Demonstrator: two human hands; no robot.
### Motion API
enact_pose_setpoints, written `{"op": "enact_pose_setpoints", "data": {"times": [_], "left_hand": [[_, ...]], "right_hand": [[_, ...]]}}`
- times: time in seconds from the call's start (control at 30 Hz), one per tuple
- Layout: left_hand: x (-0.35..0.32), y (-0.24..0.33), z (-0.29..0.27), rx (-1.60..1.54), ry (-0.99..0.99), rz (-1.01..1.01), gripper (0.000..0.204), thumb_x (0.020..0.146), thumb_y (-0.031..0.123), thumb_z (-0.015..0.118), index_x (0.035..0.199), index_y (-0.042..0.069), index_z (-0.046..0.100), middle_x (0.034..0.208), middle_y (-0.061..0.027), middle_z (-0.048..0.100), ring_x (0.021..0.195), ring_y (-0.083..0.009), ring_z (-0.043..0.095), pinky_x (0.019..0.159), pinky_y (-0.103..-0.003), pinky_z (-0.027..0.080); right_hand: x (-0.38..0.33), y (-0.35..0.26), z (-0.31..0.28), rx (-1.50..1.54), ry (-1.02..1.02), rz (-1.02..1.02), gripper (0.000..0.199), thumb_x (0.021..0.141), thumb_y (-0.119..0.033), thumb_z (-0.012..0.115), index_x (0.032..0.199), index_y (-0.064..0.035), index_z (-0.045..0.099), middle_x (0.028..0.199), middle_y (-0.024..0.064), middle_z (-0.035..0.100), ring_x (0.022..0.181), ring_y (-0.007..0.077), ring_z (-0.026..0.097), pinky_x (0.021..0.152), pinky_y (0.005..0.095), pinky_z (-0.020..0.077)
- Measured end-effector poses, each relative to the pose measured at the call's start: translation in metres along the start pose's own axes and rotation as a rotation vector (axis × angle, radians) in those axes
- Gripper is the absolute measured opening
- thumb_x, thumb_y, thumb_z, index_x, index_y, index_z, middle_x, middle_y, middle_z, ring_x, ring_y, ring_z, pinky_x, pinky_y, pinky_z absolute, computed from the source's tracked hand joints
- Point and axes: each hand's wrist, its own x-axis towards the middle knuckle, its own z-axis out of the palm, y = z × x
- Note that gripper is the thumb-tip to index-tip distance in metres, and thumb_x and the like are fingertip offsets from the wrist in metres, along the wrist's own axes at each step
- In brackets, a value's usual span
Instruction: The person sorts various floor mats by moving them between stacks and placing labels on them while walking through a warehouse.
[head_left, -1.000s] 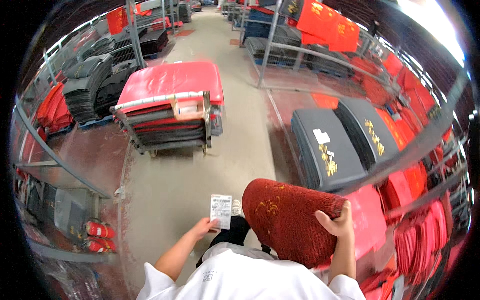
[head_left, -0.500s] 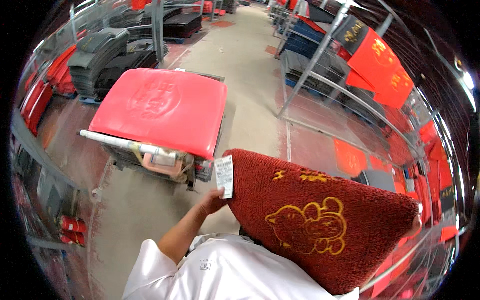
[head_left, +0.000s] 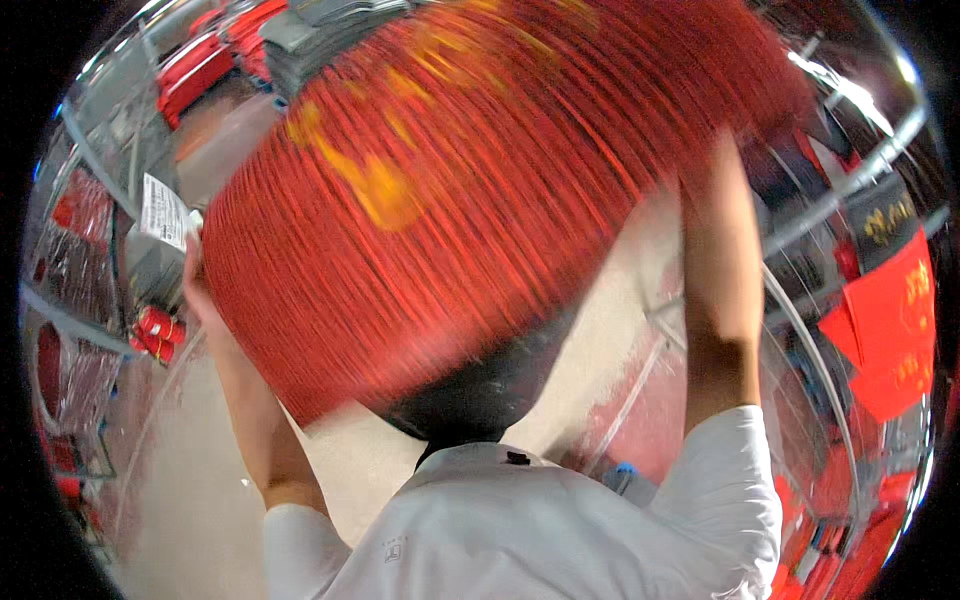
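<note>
A large red mat (head_left: 470, 190) with a yellow pattern fills most of the view, blurred by motion and lifted high in front of me. My left hand (head_left: 195, 275) grips its left edge and also pinches a small white paper slip (head_left: 163, 212). My right hand (head_left: 715, 150) is raised at the mat's right edge, the fingers hidden behind the fabric. A black underside (head_left: 480, 395) of the mat shows at its lower edge, just above my white shirt (head_left: 520, 520).
Metal shelving (head_left: 850, 200) with red and dark folded mats stands on the right. More racks (head_left: 70, 320) with wrapped red goods line the left. Stacks of grey and red mats (head_left: 250, 40) lie at the far top left. Pale concrete floor (head_left: 190, 490) shows below.
Both hands have swung the red mat upward and toward the camera; it now covers the cart and aisle seen before. The paper slip stays in the left hand.
</note>
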Motion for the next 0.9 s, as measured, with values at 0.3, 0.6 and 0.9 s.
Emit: {"op": "enact_pose_setpoints", "data": {"times": [0.3, 0.6, 0.9], "left_hand": [[0.023, -0.186, -0.164, 1.51, 0.728, -0.442, 0.036, 0.08, 0.024, 0.054, 0.103, -0.005, 0.053, 0.093, -0.0109, 0.06, 0.084, -0.0189, 0.055, 0.073, -0.03, 0.041], [-0.022, -0.198, -0.147, 1.691, 0.583, -0.078, 0.027, 0.082, 0.02, 0.05, 0.091, -0.004, 0.058, 0.103, -0.0187, 0.052, 0.093, -0.0304, 0.051, 0.081, -0.035, 0.039], [0.03, -0.186, -0.115, 1.668, 0.634, -0.393, 0.027, 0.078, 0.022, 0.055, 0.075, -0.005, 0.059, 0.059, -0.011, 0.056, 0.056, -0.0228, 0.054, 0.054, -0.032, 0.041]], "right_hand": [[-0.143, 0.278, -0.065, -1.105, -0.318, 0.734, 0.043, 0.074, -0.028, 0.061, 0.105, 0.0015, 0.054, 0.105, 0.016, 0.055, 0.093, 0.0251, 0.055, 0.08, 0.0315, 0.0433], [-0.126, 0.346, -0.148, -1.573, -0.013, 0.771, 0.082, 0.061, -0.05, 0.066, 0.122, -0.0046, 0.036, 0.115, 0.0157, 0.045, 0.108, 0.0292, 0.042, 0.087, 0.0469, 0.034], [-0.042, 0.337, -0.154, -1.246, -0.519, 0.696, 0.028, 0.07, -0.026, 0.061, 0.089, -0.0051, 0.059, 0.078, 0.0163, 0.06, 0.075, 0.0318, 0.058, 0.067, 0.0393, 0.0446]]}}
